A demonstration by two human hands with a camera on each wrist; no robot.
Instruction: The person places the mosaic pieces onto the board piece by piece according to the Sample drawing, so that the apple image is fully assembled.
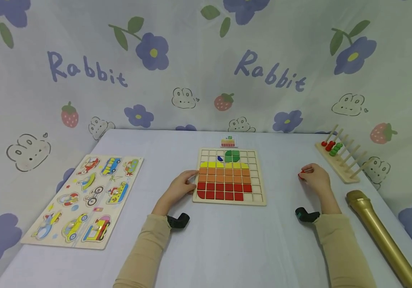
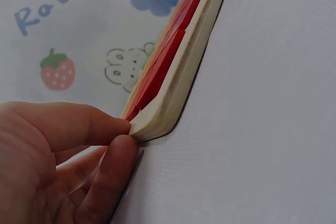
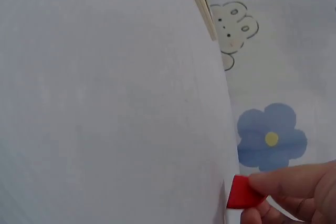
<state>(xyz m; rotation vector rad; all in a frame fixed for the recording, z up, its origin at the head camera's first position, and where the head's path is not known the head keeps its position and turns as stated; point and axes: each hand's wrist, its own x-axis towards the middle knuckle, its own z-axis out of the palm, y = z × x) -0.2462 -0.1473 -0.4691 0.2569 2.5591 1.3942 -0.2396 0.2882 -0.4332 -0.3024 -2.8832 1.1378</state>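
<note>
My left hand (image 1: 178, 187) is at the left edge of a wooden mosaic board (image 1: 262, 196), its thumb and a finger gripping the rim near the lower-left corner. The left wrist view shows those fingertips against the board's corner (image 2: 157, 124). Red, orange, yellow and green tiles fill much of the grid, with one small blue tile (image 1: 220, 159) near the top. Well to the right of the board, my right hand (image 1: 316, 179) pinches a small red tile (image 3: 243, 192) between thumb and fingers, above the white table.
A small pattern card (image 1: 229, 141) lies behind the board. To the left is a vehicle picture puzzle (image 1: 80, 210). On the right stand a wooden peg rack (image 1: 342, 170) with red and green beads and a gold microphone (image 1: 382, 236).
</note>
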